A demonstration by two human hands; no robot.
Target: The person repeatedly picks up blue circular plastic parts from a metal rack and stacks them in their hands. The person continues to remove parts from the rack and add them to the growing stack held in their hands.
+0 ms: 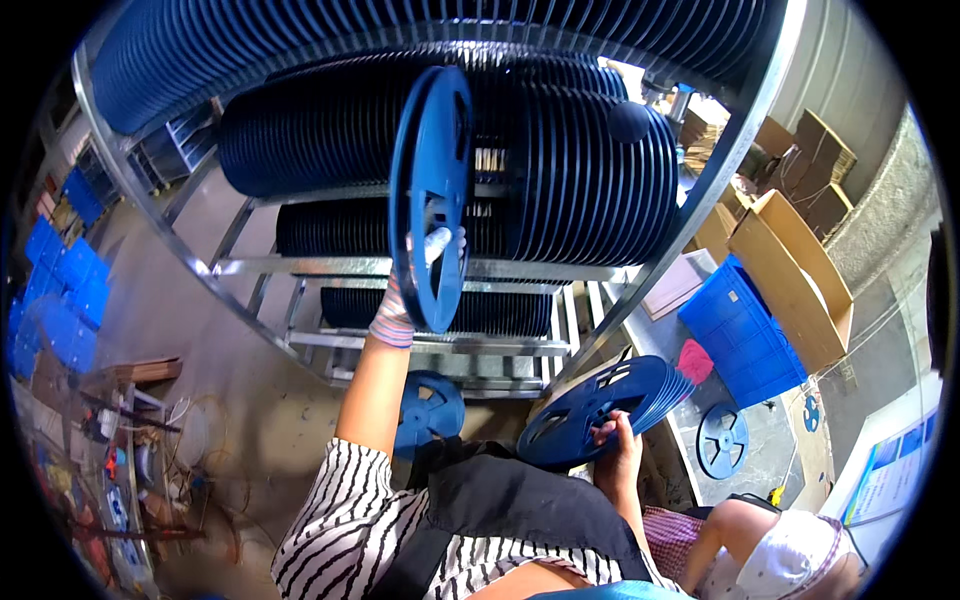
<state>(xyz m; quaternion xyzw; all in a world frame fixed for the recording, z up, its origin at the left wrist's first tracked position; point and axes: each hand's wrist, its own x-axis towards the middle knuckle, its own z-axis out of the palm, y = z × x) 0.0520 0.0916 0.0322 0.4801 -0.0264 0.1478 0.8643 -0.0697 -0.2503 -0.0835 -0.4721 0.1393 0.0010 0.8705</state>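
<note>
1) Wearing striped shirt (335,500) and black apron (530,500), person faces a rack; both hands busy
2) Right hand (622,450) low, by the apron: fingers bent in at the middle of the front reel, closed on a stack of blue reels (625,385); stack tilted, several rims fanned out to the right; can't tell if every finger touches
3) Left hand (437,247), in pale glove with striped cuff, arm stretched forward: closed on a single blue reel (425,180), some fingers showing through its cutout; reel held up on edge, seen at a slant, in front of the rack
4) Floor reel (430,415), blue, beyond the apron, partly covered by it
5) Co-worker in white cap (795,555), lower right corner, beside grey table (688,480)
6) Table reel (722,440), blue, on that table; blue crate (745,335) farther along, cardboard box (790,270) next to it
7) Metal rack (330,266) across the front, rows of dark blue reels (600,190) packed on edge on several levels
8) Blue bins (60,290) piled far left; cardboard pieces (825,160) far right
</note>
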